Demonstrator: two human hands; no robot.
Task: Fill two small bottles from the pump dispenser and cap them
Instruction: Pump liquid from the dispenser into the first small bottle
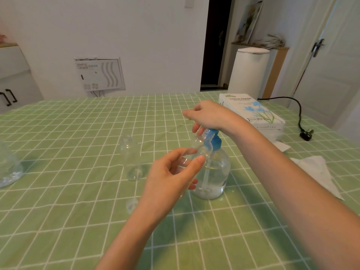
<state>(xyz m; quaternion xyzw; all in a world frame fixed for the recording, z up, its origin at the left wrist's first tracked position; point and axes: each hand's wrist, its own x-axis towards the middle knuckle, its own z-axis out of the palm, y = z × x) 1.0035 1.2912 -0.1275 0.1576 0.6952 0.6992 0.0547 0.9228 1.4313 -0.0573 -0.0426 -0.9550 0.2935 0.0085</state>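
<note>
A clear pump dispenser [213,178] with a blue pump head [214,138] stands on the green checked tablecloth, holding clear liquid. My right hand [208,115] rests on top of the pump head. My left hand [171,178] grips a small clear bottle [200,145], tilted with its open neck up at the blue nozzle. A second small clear bottle [131,158] stands upright and uncapped to the left. A small clear cap [132,205] lies on the cloth in front of it.
A tissue paper pack [251,114] lies at the back right, with loose white tissues [319,172] on the cloth beside my right forearm. A black cable with plug [306,134] sits at the right edge. A clear glass object [8,168] is at the far left.
</note>
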